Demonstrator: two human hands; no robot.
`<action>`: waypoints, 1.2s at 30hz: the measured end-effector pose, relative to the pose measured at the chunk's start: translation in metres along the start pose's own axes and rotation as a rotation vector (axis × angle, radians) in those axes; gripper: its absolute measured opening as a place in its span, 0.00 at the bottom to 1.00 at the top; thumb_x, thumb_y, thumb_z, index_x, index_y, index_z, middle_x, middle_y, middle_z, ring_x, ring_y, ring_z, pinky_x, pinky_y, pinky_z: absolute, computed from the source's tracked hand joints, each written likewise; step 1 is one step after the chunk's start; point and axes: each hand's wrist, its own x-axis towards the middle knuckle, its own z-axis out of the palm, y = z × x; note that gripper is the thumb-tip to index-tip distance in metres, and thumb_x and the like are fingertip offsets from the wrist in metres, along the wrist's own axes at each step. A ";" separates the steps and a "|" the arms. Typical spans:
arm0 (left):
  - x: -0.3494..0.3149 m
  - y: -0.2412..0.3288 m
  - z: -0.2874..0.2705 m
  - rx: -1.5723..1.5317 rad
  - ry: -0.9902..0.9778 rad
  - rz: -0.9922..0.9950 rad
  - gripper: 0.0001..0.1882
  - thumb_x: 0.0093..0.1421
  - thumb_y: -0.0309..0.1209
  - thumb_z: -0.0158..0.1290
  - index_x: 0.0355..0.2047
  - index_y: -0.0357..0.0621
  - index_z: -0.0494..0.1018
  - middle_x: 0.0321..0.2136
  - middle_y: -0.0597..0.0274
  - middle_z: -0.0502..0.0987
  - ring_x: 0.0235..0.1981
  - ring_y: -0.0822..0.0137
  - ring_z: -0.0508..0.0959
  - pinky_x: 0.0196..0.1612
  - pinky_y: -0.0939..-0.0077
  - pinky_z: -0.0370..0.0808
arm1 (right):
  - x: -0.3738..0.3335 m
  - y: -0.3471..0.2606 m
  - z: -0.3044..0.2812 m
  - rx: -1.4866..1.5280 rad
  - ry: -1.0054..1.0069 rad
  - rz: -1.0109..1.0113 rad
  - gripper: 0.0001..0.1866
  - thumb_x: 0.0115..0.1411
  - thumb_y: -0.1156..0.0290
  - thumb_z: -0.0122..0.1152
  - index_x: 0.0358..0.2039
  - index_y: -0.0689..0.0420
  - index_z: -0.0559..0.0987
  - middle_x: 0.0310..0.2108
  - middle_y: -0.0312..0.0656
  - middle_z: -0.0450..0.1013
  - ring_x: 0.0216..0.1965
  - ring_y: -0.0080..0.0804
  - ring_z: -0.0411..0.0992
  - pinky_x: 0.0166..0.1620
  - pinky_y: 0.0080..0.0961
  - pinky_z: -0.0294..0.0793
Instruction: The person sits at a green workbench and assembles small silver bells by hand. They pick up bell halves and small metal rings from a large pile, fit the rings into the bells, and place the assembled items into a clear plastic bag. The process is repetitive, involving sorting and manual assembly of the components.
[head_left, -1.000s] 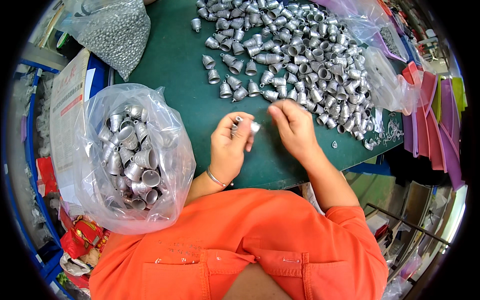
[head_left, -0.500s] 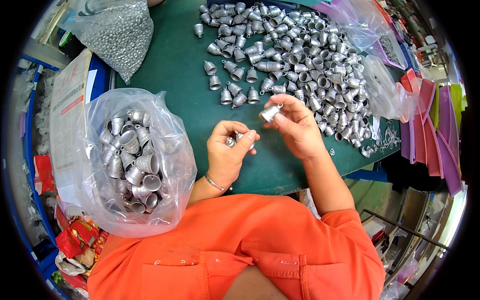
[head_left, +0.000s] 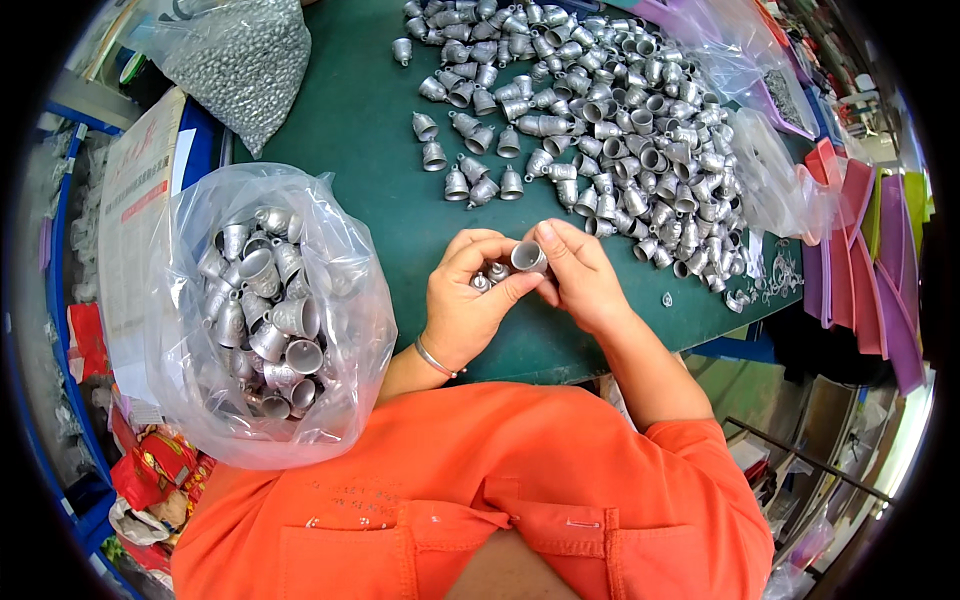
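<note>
From where I stand, the metal bell [head_left: 529, 257] looks like a little thimble of dull silver-grey, hollow, its round mouth tipped up so you can see the smooth, shadowed inside and a bright thin rim. It's above the near part of the green tabletop [head_left: 365, 170], between the two hands. The right hand [head_left: 580, 272] pinches it between thumb and fingers; the left hand [head_left: 465, 300] has its fingers curled round a couple of other bells [head_left: 489, 275], thumb and forefinger up against the metal bell. A loose heap of similar bells [head_left: 640, 140] spreads beyond, and an open clear bag [head_left: 352, 300] of them sits at the left.

Half a second ago the right hand held that bell up and apart, loop uppermost; now it's lower, brought against the left hand, mouth showing.
</note>
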 end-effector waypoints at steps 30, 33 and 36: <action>0.002 0.009 0.005 -0.487 0.188 -0.259 0.14 0.58 0.26 0.51 0.44 0.41 0.64 0.31 0.62 0.70 0.28 0.71 0.75 0.21 0.83 0.72 | 0.022 -0.005 -0.011 0.162 0.022 -0.395 0.27 0.49 0.86 0.57 0.49 0.59 0.61 0.41 0.50 0.70 0.41 0.30 0.71 0.41 0.21 0.71; 0.002 0.009 0.005 -0.474 0.175 -0.217 0.13 0.59 0.27 0.50 0.44 0.40 0.65 0.31 0.62 0.71 0.28 0.72 0.75 0.22 0.84 0.71 | 0.015 -0.006 -0.009 0.266 0.000 -0.336 0.26 0.49 0.86 0.57 0.49 0.59 0.61 0.43 0.51 0.70 0.41 0.31 0.72 0.43 0.22 0.72; 0.001 0.010 0.006 -0.454 0.163 -0.191 0.11 0.60 0.28 0.49 0.42 0.40 0.66 0.29 0.62 0.72 0.26 0.73 0.74 0.21 0.84 0.71 | 0.011 -0.005 -0.008 0.261 -0.005 -0.326 0.27 0.49 0.86 0.58 0.49 0.59 0.61 0.44 0.52 0.69 0.42 0.31 0.72 0.44 0.24 0.72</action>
